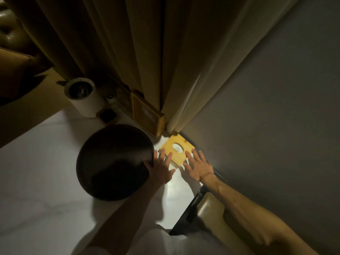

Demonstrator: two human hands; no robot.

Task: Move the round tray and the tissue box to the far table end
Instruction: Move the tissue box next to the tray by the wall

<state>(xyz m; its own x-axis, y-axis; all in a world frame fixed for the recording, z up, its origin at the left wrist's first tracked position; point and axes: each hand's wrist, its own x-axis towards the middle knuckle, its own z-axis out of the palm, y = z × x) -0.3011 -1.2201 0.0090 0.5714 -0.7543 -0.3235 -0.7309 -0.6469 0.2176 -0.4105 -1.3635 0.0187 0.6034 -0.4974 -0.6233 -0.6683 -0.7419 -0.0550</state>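
A dark round tray (114,162) lies flat on the white table (36,181), left of centre. A yellow wooden tissue box (181,147) with an oval opening sits at the table's far corner by the curtain. My left hand (160,168) is spread flat between tray and box; its thumb side meets the tray's right rim and its fingertips lie over the box's near left edge. My right hand (197,166) is spread open too, fingertips at the box's near right edge. Neither hand grips anything.
A framed picture (147,115) leans against the curtain (147,52) behind the tray. A white cylinder (82,96) and a small dark square item (107,115) stand at the far left. A padded chair back (211,208) is at my right, by a grey wall (276,107).
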